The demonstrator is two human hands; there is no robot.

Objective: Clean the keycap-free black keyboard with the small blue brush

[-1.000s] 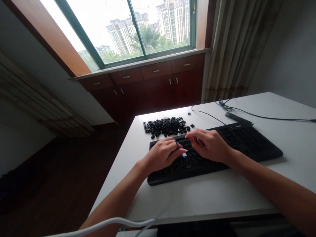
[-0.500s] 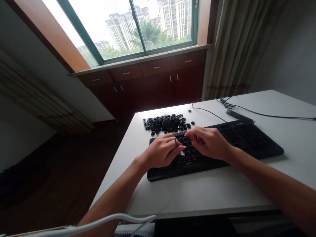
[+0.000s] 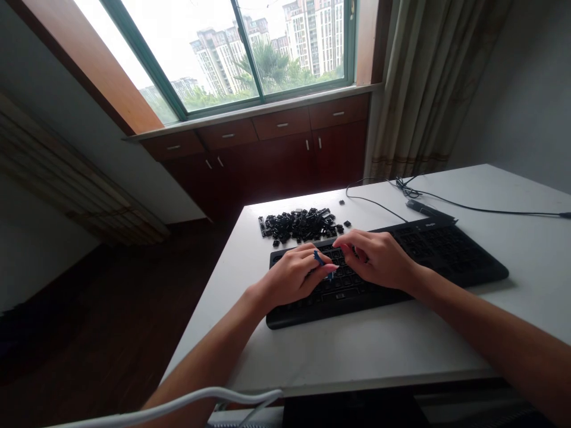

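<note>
On a white table (image 3: 468, 339) below a window (image 3: 223, 53), the head view looks down at both hands over a black keyboard (image 3: 446, 249). It lies near the table's front edge, with its left end just below a heap of loose black keycaps (image 3: 297, 226). The left hand (image 3: 292, 276) is curled, fingers drawn together, with a small blue-and-white item (image 3: 323, 266) showing among them; whether it is pinched or only lies against a finger, I cannot tell. The right hand (image 3: 377, 258) arches over the middle keys, fingertips bunched downward; any cap between them is hidden. A black cable (image 3: 464, 207) runs beyond the keyboard, beside a black stick (image 3: 430, 208). The work in hand looks like fitting or lifting keycaps near the keyboard's centre; the next move seems to call for a firm fingertip pinch, square over one key.
</note>
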